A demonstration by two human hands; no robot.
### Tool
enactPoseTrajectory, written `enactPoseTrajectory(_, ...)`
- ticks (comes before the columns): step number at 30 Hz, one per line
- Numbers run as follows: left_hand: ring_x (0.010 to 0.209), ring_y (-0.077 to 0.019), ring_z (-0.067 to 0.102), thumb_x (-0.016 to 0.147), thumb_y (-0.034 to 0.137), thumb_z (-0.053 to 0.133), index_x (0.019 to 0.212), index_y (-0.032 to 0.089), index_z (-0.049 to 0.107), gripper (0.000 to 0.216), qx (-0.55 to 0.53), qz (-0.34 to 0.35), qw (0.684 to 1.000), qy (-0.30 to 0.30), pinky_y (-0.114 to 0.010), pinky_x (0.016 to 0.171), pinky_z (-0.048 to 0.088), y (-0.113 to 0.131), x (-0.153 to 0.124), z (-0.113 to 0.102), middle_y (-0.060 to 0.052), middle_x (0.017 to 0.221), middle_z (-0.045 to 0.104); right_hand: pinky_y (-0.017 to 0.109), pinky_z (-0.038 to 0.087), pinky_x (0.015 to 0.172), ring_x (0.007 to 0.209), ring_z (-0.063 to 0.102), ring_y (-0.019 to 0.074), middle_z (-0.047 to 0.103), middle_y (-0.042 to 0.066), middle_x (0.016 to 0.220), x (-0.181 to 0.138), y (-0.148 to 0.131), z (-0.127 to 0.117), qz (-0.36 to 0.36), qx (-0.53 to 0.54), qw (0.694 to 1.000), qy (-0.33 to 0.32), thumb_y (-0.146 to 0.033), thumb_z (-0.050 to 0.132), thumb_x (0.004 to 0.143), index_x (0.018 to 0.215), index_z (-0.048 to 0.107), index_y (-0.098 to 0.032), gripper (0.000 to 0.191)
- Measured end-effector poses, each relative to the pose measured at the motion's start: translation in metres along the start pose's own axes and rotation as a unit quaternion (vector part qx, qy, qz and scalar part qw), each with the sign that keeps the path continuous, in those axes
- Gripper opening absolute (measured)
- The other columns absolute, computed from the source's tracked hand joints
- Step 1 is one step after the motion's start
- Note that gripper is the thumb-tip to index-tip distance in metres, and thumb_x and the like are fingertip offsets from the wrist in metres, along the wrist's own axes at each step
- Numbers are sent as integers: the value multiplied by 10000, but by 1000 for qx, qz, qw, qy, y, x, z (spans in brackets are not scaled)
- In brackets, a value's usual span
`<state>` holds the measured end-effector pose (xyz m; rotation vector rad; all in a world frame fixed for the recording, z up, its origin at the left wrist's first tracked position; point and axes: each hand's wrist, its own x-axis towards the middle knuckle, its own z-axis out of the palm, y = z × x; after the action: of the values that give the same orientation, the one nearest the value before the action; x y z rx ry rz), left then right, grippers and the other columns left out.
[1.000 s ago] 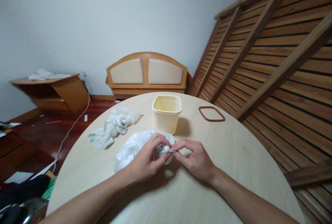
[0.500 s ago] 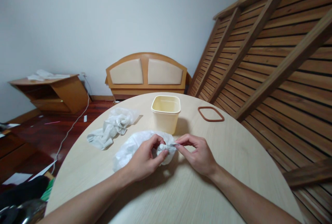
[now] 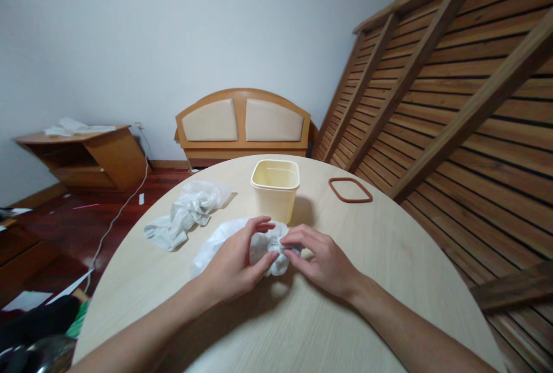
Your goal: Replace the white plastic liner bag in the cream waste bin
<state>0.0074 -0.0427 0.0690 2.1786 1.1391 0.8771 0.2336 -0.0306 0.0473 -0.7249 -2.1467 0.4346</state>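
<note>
no readable text, label, brand, number or sign shows anywhere in the view.

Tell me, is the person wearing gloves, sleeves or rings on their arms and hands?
No. The left hand and right hand are bare: no gloves, rings or watch show. Both forearms are uncovered up to the picture's bottom edge, so no sleeves are visible. No markings show.
</note>
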Motion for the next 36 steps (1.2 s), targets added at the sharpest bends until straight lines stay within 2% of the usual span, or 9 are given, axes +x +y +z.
enactPoseTrajectory(4, 1352, -346, 503, 888, 462, 623, 1313, 151, 548, 531, 188, 19, 982, 4, -560, 1147, 388, -9, 4, -18, -176, 1413, 582, 333, 528, 770, 869, 642, 182, 672, 39, 949, 1, 9, -21, 10, -53, 998, 8, -141, 580, 897, 1010, 632, -213, 144)
enactPoseTrajectory(8, 1406, -353, 449, 905, 530, 577, 1319, 146, 579, 564, 212, -27, 977, -20, -556, 1180, 353, -26, 7, -19, -178, 1468, 535, 402, 523, 812, 912, 624, 231, 668, 79, 983, 2, 6, -27, -4, -134, 991, 1, -218, 625, 844, 961, 625, -194, 119)
enactPoseTrajectory(11, 1388, -322, 482, 939, 513, 526, 1360, 158, 548, 551, 161, -67, 984, -34, -517, 1179, 372, -31, 6, -11, -164, 1493, 512, 490, 482, 993, 1166, 592, 293, 633, 145, 1295, 1, -7, -16, -4, -150, 987, -54, -402, 711, 825, 1230, 610, -189, 468)
enactPoseTrajectory(13, 1372, -307, 503, 967, 495, 483, 1373, 159, 528, 528, 122, -86, 988, -36, -506, 1181, 371, -29, 6, -5, -164, 1482, 523, 542, 397, 1107, 1361, 474, 336, 485, 165, 1517, -1, -14, -7, 18, -157, 981, -116, -564, 725, 800, 1431, 508, -213, 754)
enactPoseTrajectory(16, 1402, -304, 475, 974, 477, 489, 1424, 169, 472, 546, 66, -82, 993, -56, -518, 1203, 333, -21, 5, -6, -174, 1511, 493, 575, 316, 1169, 1480, 332, 365, 330, 164, 1631, -4, -16, 1, 71, -159, 967, -187, -723, 639, 809, 1523, 433, -245, 884)
enactPoseTrajectory(21, 1548, -381, 153, 679, 553, 836, 1608, 198, 105, 1235, 16, -34, 972, -231, -598, 1235, 190, -16, -4, -27, -203, 1687, 69, 590, 340, 1149, 1413, 445, 381, 484, 210, 1527, -3, -3, -9, 126, -180, 962, -162, -710, 498, 911, 1393, 592, -169, 730)
enactPoseTrajectory(24, 1548, -412, 73, 534, 551, 914, 1616, 224, -17, 1465, 16, -18, 960, -279, -615, 1229, 171, -19, -9, -33, -213, 1683, -50, 599, 364, 1127, 1378, 485, 385, 535, 216, 1481, -1, 2, -13, 123, -190, 966, -125, -712, 490, 910, 1337, 625, -146, 721)
enactPoseTrajectory(29, 1550, -390, 125, 642, 450, 885, 1618, 211, 41, 1312, 2, -4, 971, -238, -579, 1239, 200, -21, -7, -22, -209, 1689, 17, 579, 330, 1171, 1415, 450, 365, 473, 192, 1540, -2, -3, -7, 125, -146, 970, -150, -766, 490, 875, 1511, 456, -150, 887)
enactPoseTrajectory(36, 1493, -382, 308, 710, 420, 844, 1591, 182, 129, 1160, -43, 5, 992, -120, -569, 1226, 277, -20, -3, 10, -216, 1632, 257, 594, 327, 1173, 1399, 451, 384, 463, 190, 1548, -2, -6, -4, 145, -128, 966, -172, -840, 631, 699, 1528, 430, -160, 1091)
